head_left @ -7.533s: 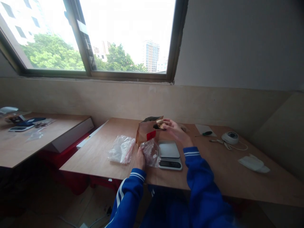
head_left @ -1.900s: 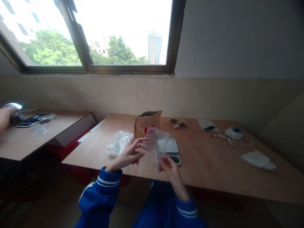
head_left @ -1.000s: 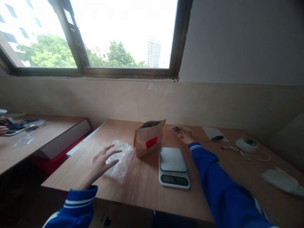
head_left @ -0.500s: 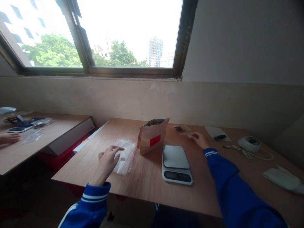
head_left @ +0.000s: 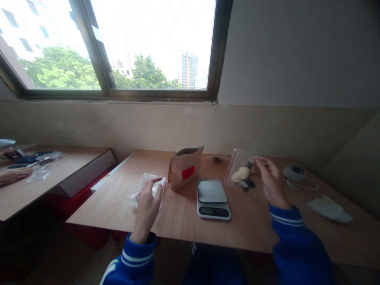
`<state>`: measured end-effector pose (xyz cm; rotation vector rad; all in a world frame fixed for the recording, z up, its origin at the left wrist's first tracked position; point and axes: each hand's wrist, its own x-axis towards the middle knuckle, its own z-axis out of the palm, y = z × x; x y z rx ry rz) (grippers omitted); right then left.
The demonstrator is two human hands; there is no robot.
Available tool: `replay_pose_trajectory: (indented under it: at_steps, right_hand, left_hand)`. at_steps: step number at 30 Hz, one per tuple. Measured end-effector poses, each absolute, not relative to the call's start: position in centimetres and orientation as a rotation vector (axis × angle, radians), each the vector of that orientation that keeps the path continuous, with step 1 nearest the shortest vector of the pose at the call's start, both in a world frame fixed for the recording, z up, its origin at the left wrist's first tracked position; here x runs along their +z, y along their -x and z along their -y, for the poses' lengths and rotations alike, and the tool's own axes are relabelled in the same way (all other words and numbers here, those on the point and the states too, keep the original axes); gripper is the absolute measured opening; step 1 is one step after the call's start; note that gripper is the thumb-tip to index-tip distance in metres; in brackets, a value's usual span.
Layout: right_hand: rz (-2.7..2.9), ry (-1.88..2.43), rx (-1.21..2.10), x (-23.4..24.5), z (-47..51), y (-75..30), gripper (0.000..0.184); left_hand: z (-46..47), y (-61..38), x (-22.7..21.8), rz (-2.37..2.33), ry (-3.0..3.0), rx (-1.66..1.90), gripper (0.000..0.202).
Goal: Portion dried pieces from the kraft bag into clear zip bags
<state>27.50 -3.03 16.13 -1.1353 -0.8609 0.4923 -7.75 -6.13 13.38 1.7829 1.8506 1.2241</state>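
Note:
My right hand is closed on a clear zip bag with a red seal strip, held up above the table to the right of the scale; pale and dark pieces lie inside it. My left hand rests on a pile of empty clear bags, fingers curled over the top one. Between the hands stand a brown paper bag with a red label, open at the top, and a white kitchen scale.
A wooden table carries a round white device with a cord, a white cloth and a small dark scrap. On the left desk lie phones and bags, with another person's hand.
My right hand has lifted a filled clear bag from the far side of the table and drawn it back to the right of the scale. My left hand stays on the pile of bags.

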Motion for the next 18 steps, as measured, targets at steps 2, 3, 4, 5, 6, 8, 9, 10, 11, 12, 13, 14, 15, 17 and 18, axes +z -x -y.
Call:
replay_pose_trajectory:
  at_steps: [2, 3, 4, 5, 6, 8, 9, 10, 11, 12, 13, 14, 15, 17, 18]
  right_hand:
    - [0.789, 1.088, 0.582, 15.1, 5.5, -24.0, 0.033]
    - [0.771, 1.085, 0.641, 14.1, 6.7, -22.2, 0.033]
    - [0.756, 1.096, 0.706, 12.8, 7.7, -20.5, 0.034]
    - [0.751, 1.099, 0.779, 11.3, 8.6, -18.9, 0.034]
    - [0.727, 1.097, 0.838, 9.8, 9.3, -17.5, 0.034]
    - [0.681, 1.119, 0.927, 7.2, 10.2, -15.6, 0.035]
    - [0.666, 1.136, 0.958, 6.2, 10.5, -15.0, 0.037]
    - [0.652, 1.156, 0.971, 5.5, 10.7, -14.7, 0.040]
    - [0.643, 1.176, 0.962, 5.2, 10.8, -14.4, 0.043]
    - [0.638, 1.201, 0.931, 5.2, 10.9, -14.3, 0.046]
    - [0.634, 1.231, 0.882, 5.3, 10.9, -14.2, 0.046]
    - [0.629, 1.262, 0.829, 5.6, 11.0, -14.0, 0.045]
    - [0.635, 1.282, 0.799, 6.0, 11.1, -13.6, 0.042]
    - [0.704, 1.258, 0.853, 6.8, 11.4, -12.5, 0.037]
    - [0.769, 1.208, 0.908, 7.0, 11.6, -11.8, 0.036]
  left_hand:
    - [8.4, 4.4, 13.6, -1.396, -1.641, 1.252, 0.034]
    - [9.3, 2.8, 13.2, -1.274, -1.592, 1.265, 0.036]
    - [10.1, 1.4, 12.6, -1.206, -1.563, 1.254, 0.037]
    - [10.7, 0.1, 11.9, -1.173, -1.532, 1.232, 0.037]
    - [11.2, -0.8, 11.2, -1.158, -1.498, 1.200, 0.035]
    - [11.6, -1.8, 10.0, -1.176, -1.458, 1.171, 0.033]
    - [11.7, -1.9, 9.7, -1.198, -1.445, 1.171, 0.033]
    - [11.7, -1.9, 9.5, -1.224, -1.437, 1.183, 0.034]
    - [11.7, -1.8, 9.4, -1.249, -1.432, 1.198, 0.033]
    - [11.7, -1.7, 9.5, -1.272, -1.427, 1.213, 0.033]
    - [11.6, -1.7, 9.5, -1.288, -1.424, 1.226, 0.032]
    - [11.6, -1.9, 9.6, -1.298, -1.421, 1.239, 0.031]
    - [11.6, -2.2, 9.5, -1.304, -1.417, 1.254, 0.031]
    - [11.7, -3.1, 9.2, -1.313, -1.402, 1.292, 0.031]
    - [11.8, -3.5, 8.9, -1.320, -1.387, 1.313, 0.032]
